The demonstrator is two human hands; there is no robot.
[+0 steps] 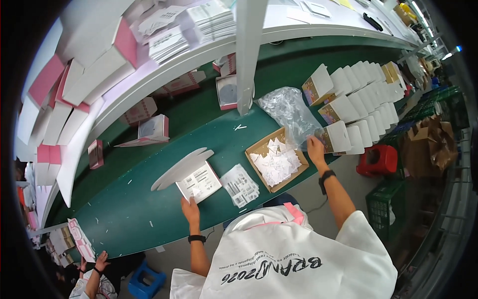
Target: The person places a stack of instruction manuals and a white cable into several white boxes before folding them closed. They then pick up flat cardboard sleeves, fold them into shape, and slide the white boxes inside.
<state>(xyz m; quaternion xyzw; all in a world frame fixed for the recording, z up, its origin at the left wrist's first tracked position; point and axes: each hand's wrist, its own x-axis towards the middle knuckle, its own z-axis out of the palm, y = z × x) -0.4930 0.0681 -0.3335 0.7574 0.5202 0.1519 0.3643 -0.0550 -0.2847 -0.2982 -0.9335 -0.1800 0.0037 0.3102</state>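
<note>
My left hand grips the near left edge of an open white carton. Its lid stands raised on the far left side, and a printed sheet lies inside. My right hand has its fingers curled at the near right edge of a clear plastic bag; the fingertips are partly hidden. Between my hands, a loose stack of printed cards lies on the green table. Next to it sits a shallow cardboard tray heaped with white folded paper pieces.
Rows of open cartons stand at the right. A white post rises behind the table, below a shelf with paper stacks. Pink-and-white boxes stand under the shelf. Another person's hand is at lower left, near a blue stool.
</note>
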